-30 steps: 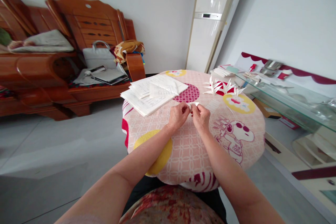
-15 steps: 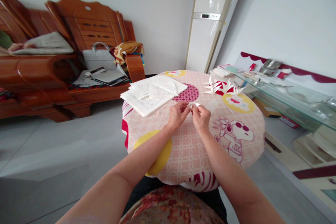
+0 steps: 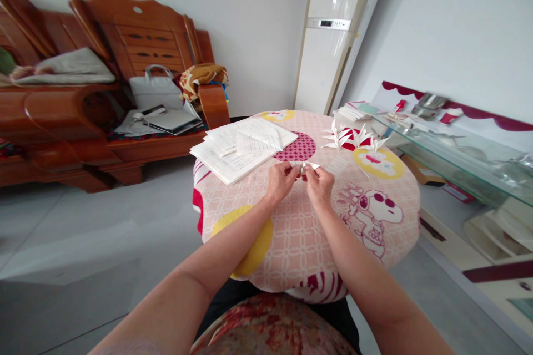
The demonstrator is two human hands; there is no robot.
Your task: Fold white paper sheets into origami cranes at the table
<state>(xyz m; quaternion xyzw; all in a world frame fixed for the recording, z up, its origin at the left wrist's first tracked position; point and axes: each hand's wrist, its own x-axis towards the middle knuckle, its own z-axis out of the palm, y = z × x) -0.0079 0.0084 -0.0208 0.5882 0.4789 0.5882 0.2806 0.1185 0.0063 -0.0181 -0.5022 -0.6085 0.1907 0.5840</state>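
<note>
Between my fingertips is a small folded white paper piece (image 3: 303, 167), held above the near middle of the round table. My left hand (image 3: 281, 182) pinches its left side, and my right hand (image 3: 320, 184) pinches the right side, where a pointed white end sticks out. The fingers cover much of the piece, so its exact folds cannot be made out. Beyond my right hand stand several folded white paper cranes (image 3: 347, 136). To the left of my left hand lies a stack of written paper sheets (image 3: 233, 158), with a loose sheet (image 3: 259, 141) on top.
A patterned pink cloth (image 3: 287, 238) covers the table. On the right is a glass shelf (image 3: 458, 150) with metal and plastic items. More papers (image 3: 353, 112) lie at the table's far right. A wooden sofa (image 3: 137, 50) holds a grey bag (image 3: 156, 91); another person's hand (image 3: 31, 72) shows at far left.
My left fingers have shifted slightly on the paper, and more of its white upper edge shows between my hands. The cranes and stack stay put.
</note>
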